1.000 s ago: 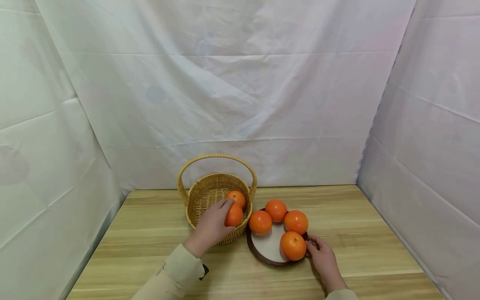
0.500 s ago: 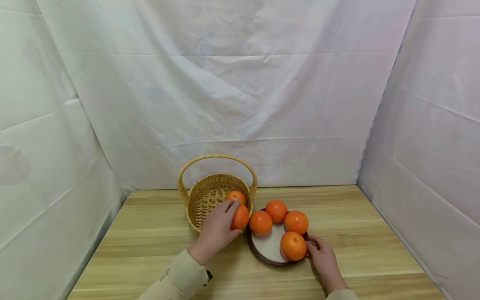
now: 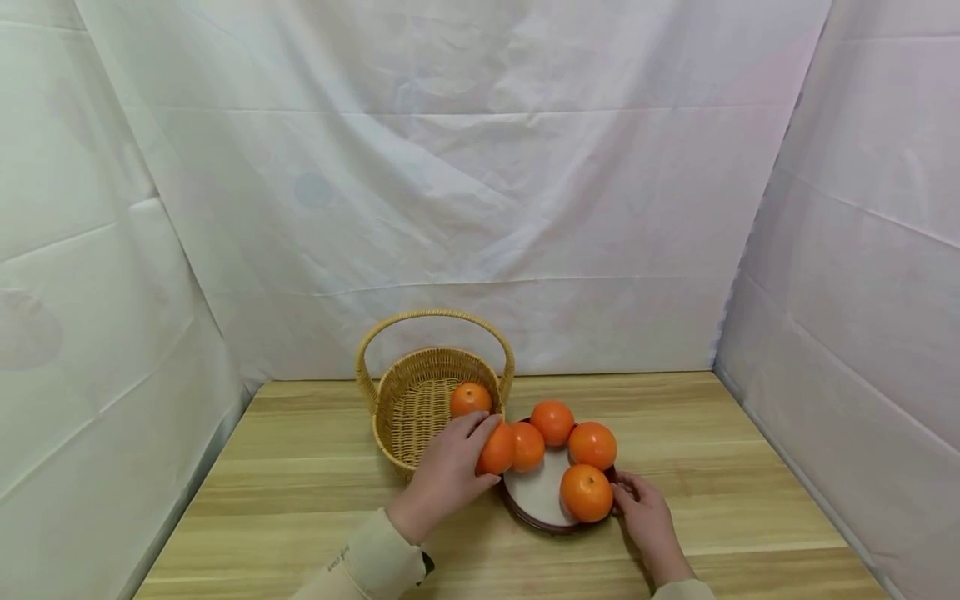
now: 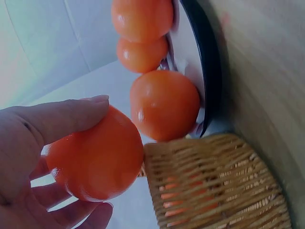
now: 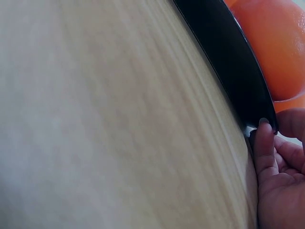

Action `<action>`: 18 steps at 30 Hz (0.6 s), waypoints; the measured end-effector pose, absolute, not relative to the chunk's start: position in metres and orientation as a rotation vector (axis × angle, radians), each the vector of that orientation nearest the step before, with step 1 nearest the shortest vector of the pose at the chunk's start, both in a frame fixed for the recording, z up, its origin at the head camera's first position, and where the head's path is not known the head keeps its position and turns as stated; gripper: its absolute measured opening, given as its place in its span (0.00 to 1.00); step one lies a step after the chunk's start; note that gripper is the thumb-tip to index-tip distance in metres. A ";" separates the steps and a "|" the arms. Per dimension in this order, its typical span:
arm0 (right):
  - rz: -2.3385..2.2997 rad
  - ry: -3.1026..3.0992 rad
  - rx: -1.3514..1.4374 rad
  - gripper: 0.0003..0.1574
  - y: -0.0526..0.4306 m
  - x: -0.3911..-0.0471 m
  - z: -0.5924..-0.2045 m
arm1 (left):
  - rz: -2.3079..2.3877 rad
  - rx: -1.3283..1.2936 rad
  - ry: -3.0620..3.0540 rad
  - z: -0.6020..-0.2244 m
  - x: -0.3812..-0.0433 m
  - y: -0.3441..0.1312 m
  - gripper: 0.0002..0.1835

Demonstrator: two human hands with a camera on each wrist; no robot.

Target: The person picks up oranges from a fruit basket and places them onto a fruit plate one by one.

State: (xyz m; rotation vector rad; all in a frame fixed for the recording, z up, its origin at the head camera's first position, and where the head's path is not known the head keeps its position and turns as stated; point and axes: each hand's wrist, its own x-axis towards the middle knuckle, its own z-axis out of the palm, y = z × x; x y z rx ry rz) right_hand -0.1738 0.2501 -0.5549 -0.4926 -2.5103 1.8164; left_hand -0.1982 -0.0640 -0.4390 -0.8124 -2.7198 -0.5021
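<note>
My left hand (image 3: 444, 468) grips an orange (image 3: 497, 452) above the right rim of the wicker basket (image 3: 411, 371). In the left wrist view, thumb and fingers curl round this orange (image 4: 102, 160), just over the basket wall (image 4: 224, 176). Another orange (image 3: 470, 399) lies inside the basket on its right side. Several oranges, among them one at the near right (image 3: 587, 493), sit around the white plate (image 3: 537, 502) with a dark rim. At the plate's right edge, my right hand (image 3: 649, 525) pinches the rim (image 5: 233, 67) between thumb and fingers.
The basket's tall arched handle (image 3: 435, 313) rises over its opening. Both vessels stand side by side on a wood-grain table (image 3: 300, 483). White cloth (image 3: 480, 192) hangs behind the table and along both sides.
My left hand has carried the orange rightward and toward me, from inside the basket to over its right rim near the plate. The right hand and plate stay put.
</note>
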 end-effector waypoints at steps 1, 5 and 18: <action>1.819 -2.508 -0.492 0.26 0.250 -0.174 -0.555 | -0.497 -0.823 -2.718 -0.440 -0.197 -0.063 0.44; 1.817 -2.506 -0.493 0.25 0.250 -0.174 -0.556 | -0.466 -0.854 -2.729 -0.445 -0.193 -0.056 0.44; 1.813 -2.496 -0.490 0.25 0.250 -0.174 -0.557 | -0.389 -0.921 -2.774 -0.462 -0.181 -0.039 0.44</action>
